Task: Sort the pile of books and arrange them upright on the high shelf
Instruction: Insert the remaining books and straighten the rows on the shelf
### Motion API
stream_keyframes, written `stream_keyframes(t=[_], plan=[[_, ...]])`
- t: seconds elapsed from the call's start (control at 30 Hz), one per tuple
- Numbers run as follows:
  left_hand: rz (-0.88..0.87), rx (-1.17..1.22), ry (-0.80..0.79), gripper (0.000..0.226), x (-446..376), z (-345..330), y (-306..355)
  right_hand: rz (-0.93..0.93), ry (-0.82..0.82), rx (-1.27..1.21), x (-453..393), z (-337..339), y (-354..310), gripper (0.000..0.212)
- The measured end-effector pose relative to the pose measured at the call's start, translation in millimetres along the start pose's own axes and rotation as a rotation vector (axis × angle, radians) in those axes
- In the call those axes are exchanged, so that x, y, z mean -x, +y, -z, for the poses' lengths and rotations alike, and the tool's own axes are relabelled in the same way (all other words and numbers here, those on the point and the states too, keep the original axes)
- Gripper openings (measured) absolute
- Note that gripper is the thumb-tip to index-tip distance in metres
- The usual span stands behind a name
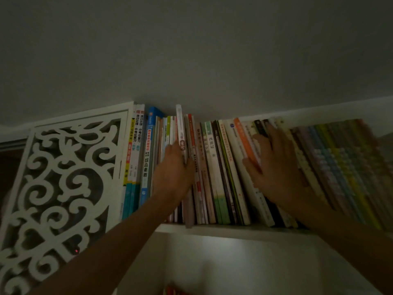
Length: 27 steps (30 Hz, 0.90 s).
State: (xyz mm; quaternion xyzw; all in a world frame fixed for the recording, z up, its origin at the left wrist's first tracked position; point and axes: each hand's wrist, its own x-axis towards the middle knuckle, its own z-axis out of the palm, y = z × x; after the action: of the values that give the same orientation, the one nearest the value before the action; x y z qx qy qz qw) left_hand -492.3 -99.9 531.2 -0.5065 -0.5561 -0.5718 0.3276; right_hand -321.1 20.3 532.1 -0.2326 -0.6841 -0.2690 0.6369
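A long row of books stands on the high white shelf (223,229), close under the ceiling. My left hand (173,173) grips a thin white-spined book (180,126) that sticks up above its neighbours, between a blue book (148,145) and red-spined ones. My right hand (274,167) lies flat with spread fingers on the spines of leaning books, beside an orange-spined book (242,135). Right of that hand, many thin coloured books (340,167) lean to the left. The light is dim and the right side is blurred.
A white carved fretwork panel (59,177) closes the shelf's left end. The ceiling (191,50) is just above the book tops. Below the shelf board is a lit white compartment (234,262) with something red at its bottom edge.
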Motion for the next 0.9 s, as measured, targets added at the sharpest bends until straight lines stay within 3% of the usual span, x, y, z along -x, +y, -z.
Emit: stream_keyframes(t=[0.1, 0.27, 0.37, 0.67, 0.9], plan=[[0.026, 0.137, 0.063, 0.017, 4, 15, 6, 0.04, -0.042, 0.181, 11, -2, 6, 0.066], [0.193, 0.33, 0.071, 0.055, 30, 21, 16, 0.19, -0.027, 0.312, 14, -5, 11, 0.06], [0.18, 0.349, 0.091, 0.052, 38, 20, 23, 0.283, -0.055, 0.377, 19, -11, 15, 0.054], [0.08, 0.363, 0.143, 0.035, 66, 69, 58, 0.267, 0.022, 0.347, 18, -12, 17, 0.053], [0.049, 0.453, 0.147, 0.05, 68, 79, 88, 0.196, 0.025, 0.328, 18, -13, 21, 0.053]])
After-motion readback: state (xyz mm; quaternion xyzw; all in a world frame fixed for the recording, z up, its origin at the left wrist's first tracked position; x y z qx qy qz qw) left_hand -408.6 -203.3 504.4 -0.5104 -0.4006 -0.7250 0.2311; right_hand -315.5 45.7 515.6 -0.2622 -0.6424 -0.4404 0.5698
